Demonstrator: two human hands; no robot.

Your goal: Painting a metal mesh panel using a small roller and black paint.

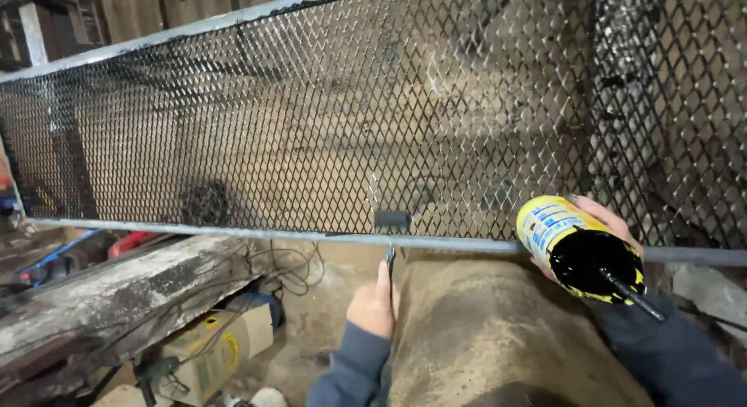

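- Now our left hand point(373, 302) clasps a small paint roller point(391, 220) against the mesh panel point(311, 127).
- Our right hand point(603, 220) grasps the tilted yellow paint can point(580, 247) beside the panel's lower rail.

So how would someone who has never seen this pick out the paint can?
Find the long black mesh panel and follow its lower frame bar rightward. There the right hand tilts a yellow and blue paint can toward the camera. Its open mouth shows glossy black paint.
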